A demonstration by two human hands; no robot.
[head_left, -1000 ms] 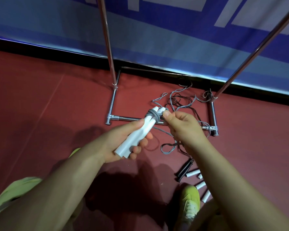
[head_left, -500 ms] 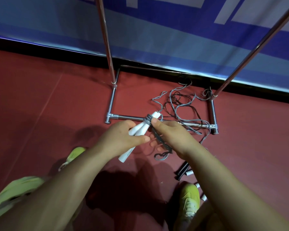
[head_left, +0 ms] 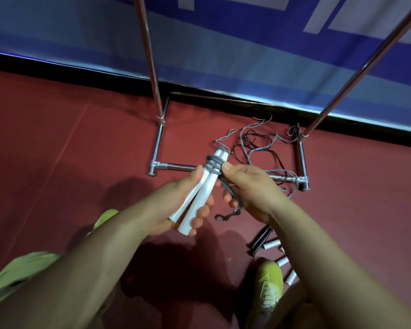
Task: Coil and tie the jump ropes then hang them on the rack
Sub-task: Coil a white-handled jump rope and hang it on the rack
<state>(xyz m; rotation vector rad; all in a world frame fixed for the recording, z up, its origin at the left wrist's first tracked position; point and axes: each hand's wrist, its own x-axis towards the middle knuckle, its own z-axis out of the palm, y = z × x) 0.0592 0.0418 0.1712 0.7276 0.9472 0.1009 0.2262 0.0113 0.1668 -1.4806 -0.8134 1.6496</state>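
Note:
My left hand (head_left: 176, 205) grips two white jump-rope handles (head_left: 199, 193) side by side, their tops pointing away from me. A grey cord (head_left: 214, 163) is wound a few turns around the handles near the top. My right hand (head_left: 249, 188) pinches that cord beside the wraps, and a bundle of its loops hangs below my palm (head_left: 228, 216). More loose grey and black rope (head_left: 256, 143) lies tangled on the floor inside the base of the metal rack (head_left: 173, 166). The rack's two uprights (head_left: 150, 55) rise out of the frame.
Black handles (head_left: 260, 241) and several white handles (head_left: 272, 244) lie on the red floor near my right shoe (head_left: 268, 286). A blue banner wall (head_left: 223, 43) stands behind the rack. My left shoe (head_left: 106, 217) shows under my left arm.
Both hands dipped toward me and came back up. The handles now tilt up again with the cord wraps near their top, and my right hand still holds the cord.

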